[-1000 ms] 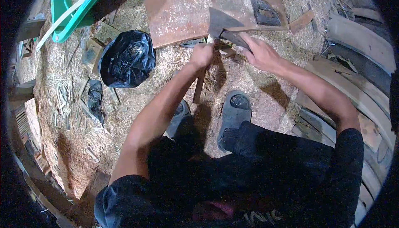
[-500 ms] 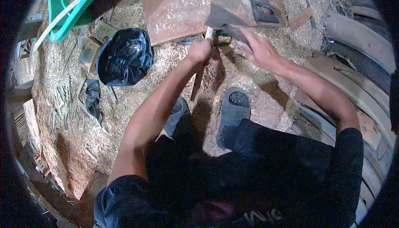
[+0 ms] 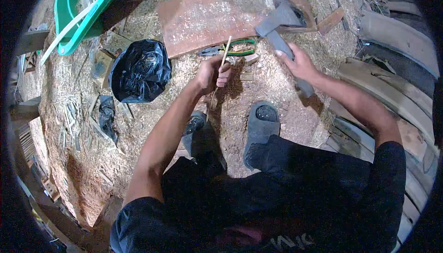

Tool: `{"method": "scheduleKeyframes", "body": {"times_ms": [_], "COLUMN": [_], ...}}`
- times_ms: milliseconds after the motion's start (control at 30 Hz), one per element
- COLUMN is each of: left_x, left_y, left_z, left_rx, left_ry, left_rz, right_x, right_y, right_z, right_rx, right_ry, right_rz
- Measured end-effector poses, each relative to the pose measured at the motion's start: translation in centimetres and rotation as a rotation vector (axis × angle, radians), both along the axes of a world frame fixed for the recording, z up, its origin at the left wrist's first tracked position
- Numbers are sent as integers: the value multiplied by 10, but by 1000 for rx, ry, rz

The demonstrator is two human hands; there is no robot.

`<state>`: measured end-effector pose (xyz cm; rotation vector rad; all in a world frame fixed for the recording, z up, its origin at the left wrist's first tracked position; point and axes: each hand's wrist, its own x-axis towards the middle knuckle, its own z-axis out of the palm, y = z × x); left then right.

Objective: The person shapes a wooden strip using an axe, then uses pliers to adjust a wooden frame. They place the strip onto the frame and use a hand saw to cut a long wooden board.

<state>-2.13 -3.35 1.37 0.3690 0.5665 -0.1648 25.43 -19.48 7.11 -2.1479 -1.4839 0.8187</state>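
My left hand [image 3: 214,74] is closed around a thin wooden stick [image 3: 226,51], which stands out above the fist and runs on below it. My right hand [image 3: 299,62] grips the handle of a hatchet [image 3: 278,21]; its broad grey head points up and away, over the edge of a reddish-brown board [image 3: 203,18]. The hatchet and the stick are apart. Just beyond my left hand, green-handled pliers [image 3: 240,49] lie on the ground beside the board.
A black plastic bag [image 3: 140,71] sits open at the left, below a green plastic container [image 3: 76,31] holding wood scraps. Curved planks [image 3: 397,91] are stacked on the right. Sandalled feet [image 3: 263,128] stand on ground strewn with shavings.
The hatchet head has moved up and right, away from the stick. My left hand has shifted slightly left and down, and the stick has turned to show its thin edge.
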Motion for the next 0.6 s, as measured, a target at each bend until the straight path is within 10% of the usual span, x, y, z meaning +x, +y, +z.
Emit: {"method": "scheduleKeyframes", "body": {"times_ms": [167, 267, 400, 600], "left_x": [-1, 1, 7, 6], "left_y": [10, 14, 15, 38], "left_z": [-7, 7, 13, 31], "left_rx": [-12, 81, 282, 491], "left_ry": [-164, -119, 130, 257], "left_rz": [34, 46, 191, 243], "right_x": [-7, -19, -59, -88], "right_y": [8, 26, 57, 82], "right_z": [15, 20, -9, -45], "right_rx": [-231, 115, 127, 218], "right_ry": [-460, -603, -144, -489], "right_rz": [207, 428, 488, 631]}}
